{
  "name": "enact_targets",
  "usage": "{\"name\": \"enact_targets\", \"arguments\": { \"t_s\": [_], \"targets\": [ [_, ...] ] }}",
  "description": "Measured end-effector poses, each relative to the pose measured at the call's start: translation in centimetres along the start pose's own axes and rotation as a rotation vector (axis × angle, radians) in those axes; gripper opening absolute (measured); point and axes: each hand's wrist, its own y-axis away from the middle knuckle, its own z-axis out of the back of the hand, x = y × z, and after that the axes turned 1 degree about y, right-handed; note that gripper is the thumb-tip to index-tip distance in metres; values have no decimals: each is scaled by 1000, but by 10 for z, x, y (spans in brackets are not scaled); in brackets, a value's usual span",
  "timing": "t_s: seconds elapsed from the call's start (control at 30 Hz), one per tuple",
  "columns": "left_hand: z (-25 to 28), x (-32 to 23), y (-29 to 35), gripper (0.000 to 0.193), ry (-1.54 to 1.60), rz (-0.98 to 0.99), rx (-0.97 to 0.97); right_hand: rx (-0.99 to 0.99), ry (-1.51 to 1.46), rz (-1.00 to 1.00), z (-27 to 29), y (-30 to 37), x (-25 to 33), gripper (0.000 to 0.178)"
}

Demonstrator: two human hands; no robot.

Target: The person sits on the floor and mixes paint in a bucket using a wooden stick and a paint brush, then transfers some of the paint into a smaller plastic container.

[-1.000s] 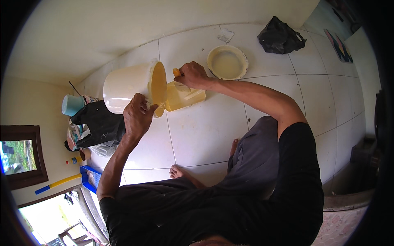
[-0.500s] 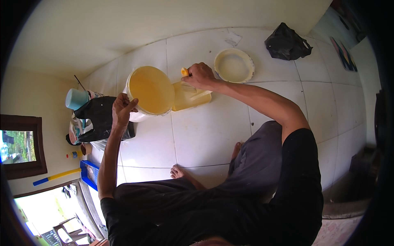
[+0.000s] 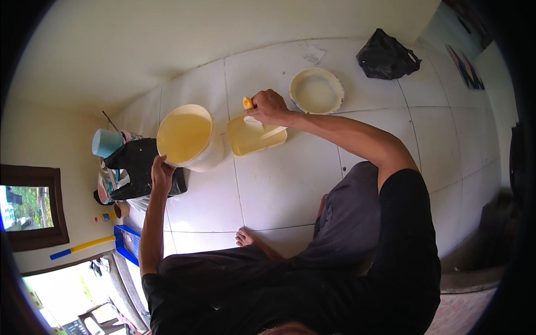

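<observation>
My left hand [image 3: 161, 174] is closed on the near left rim of a white bucket [image 3: 207, 155], which tilts to the right with pale yellow paint inside. Right of it, a shallow tray [image 3: 257, 149] of yellow paint rests on the floor. Above the tray, my right hand [image 3: 269, 107] is closed around a yellow-handled flat tool [image 3: 248, 103]. Its broad pale end points down at the paint; whether it is a brush or a scraper I cannot tell. A pale stick-like piece [image 3: 273, 133] leans in the tray, partly over its right edge.
A round basin [image 3: 316, 92] with whitish liquid stands beyond my right hand. A black plastic bag [image 3: 387, 56] lies farther right by the wall. To the left are another black bag [image 3: 137, 167], a light blue container [image 3: 106, 142] and a blue tray [image 3: 128, 244] with a yellow pole.
The bucket has come away from the tray, moving left and tipping back more upright. The flat tool stays in my right hand, over the tray.
</observation>
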Motion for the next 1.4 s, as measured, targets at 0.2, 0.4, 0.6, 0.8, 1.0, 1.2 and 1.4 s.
{"name": "enact_targets", "arguments": {
  "t_s": [0.2,0.4,0.6,0.8,1.0,1.2,1.4],
  "targets": [
    [51,21,11,35,-249,44,-4,-33,24,69,-4,-2,-6,33],
    [10,-39,35,38,-1473,-158,-319,4,-16,89,-2,-6,2,32],
    [-168,-80,44,49,-1357,-653,252,4,4,260,-11,-13,4,29],
    [-224,-17,15,38,-1194,-773,456,71,74,308,-1,-7,20,32],
    [-222,-13,8,11,-1230,-857,458,100,180,297,-7,3,21,31],
    [-226,-11,6,7,-1189,-1032,481,108,90,216,-8,7,21,29],
    [-223,-10,2,9,-1173,-1052,451,160,377,369,14,1,17,47]
  ]
}}
